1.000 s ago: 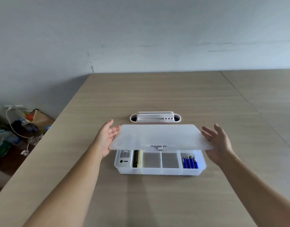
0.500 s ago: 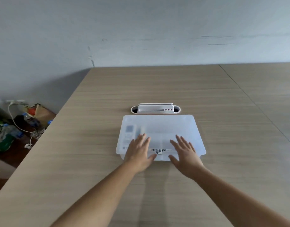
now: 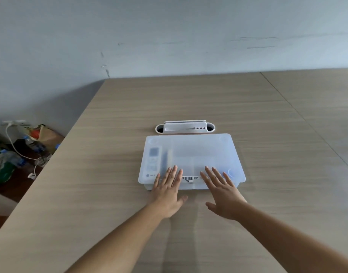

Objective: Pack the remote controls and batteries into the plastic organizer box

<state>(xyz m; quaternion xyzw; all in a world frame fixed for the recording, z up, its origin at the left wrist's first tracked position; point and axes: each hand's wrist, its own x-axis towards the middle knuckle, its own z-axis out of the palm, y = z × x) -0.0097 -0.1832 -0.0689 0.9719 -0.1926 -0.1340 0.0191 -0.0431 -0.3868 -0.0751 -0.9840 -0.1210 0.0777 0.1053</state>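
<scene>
The translucent plastic organizer box [image 3: 191,152] lies on the wooden table with its frosted lid on top. Through the lid a white remote control [image 3: 154,161] shows dimly at the left; the batteries at the right are only a faint blue blur. A barcode sticker [image 3: 189,178] sits on the lid's near edge. My left hand [image 3: 168,191] and my right hand [image 3: 221,194] lie flat, fingers spread, with fingertips over the lid's near edge and palms above the table. Neither hand holds anything.
A white holder [image 3: 185,127] with oval ends stands just behind the box. The table's left edge drops to a floor with bags, bottles and a white cable [image 3: 13,146]. A seam in the tabletop [image 3: 307,123] runs along the right.
One second ago both hands held the lid above the open box. The lid now rests on the box, and my hands have slid back toward me along its near edge.
</scene>
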